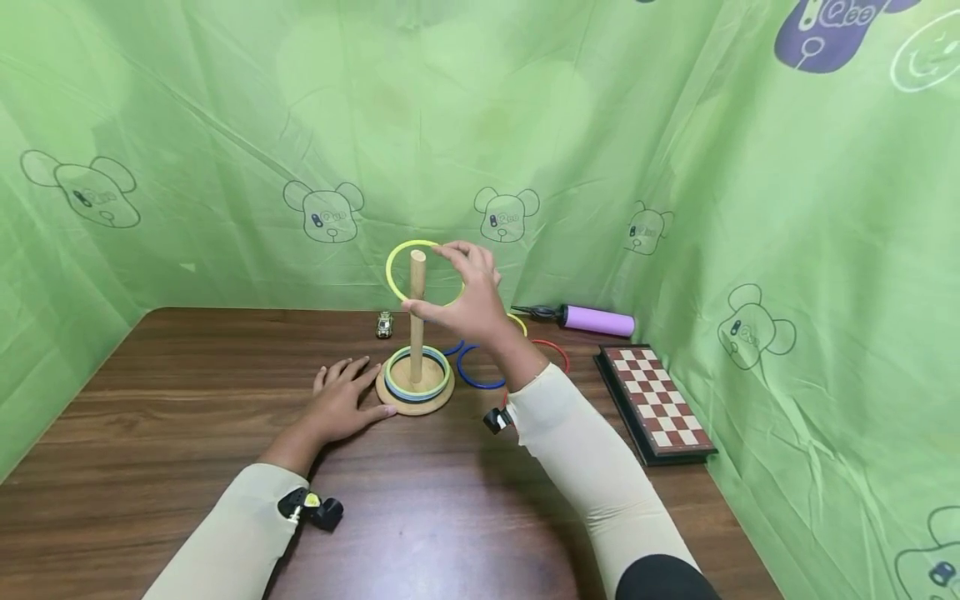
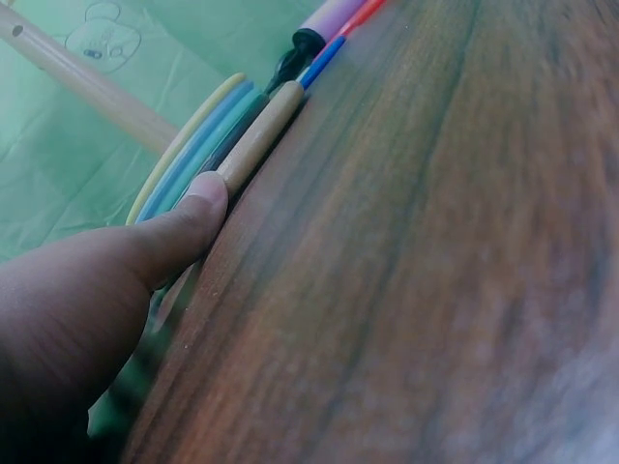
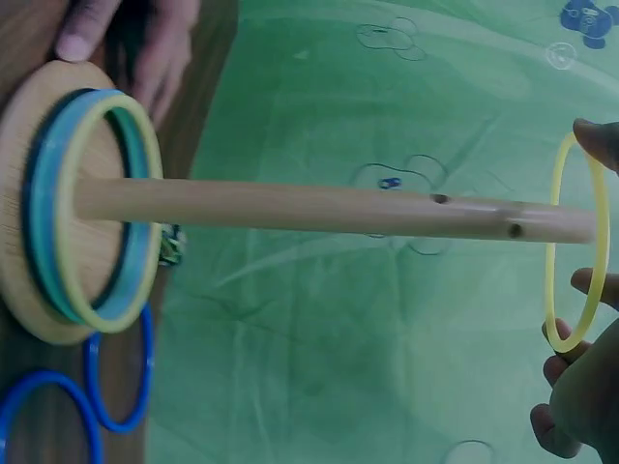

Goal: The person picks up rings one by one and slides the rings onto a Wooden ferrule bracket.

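A wooden peg (image 1: pixel 417 317) stands upright on a round wooden base (image 3: pixel 17 242). Rings lie stacked around its foot, a pale yellow ring (image 3: pixel 70 174) on top of blue and teal ones. My right hand (image 1: pixel 477 296) pinches another yellow ring (image 3: pixel 604 222) between thumb and fingers; it is level with the peg's top and overlaps the tip in the right wrist view. Spread beside the base, my left hand (image 1: pixel 341 408) touches its rim, and the thumb (image 2: pixel 201 198) presses against the edge.
Blue rings (image 1: pixel 480 387), a red ring (image 1: pixel 564 354) and a yellow ring (image 1: pixel 522 323) lie right of the base, partly hidden by my right arm. Behind are a small toy car (image 1: pixel 385 325) and a purple hand pump (image 1: pixel 597 321). A checkered board (image 1: pixel 660 400) lies at the right edge.
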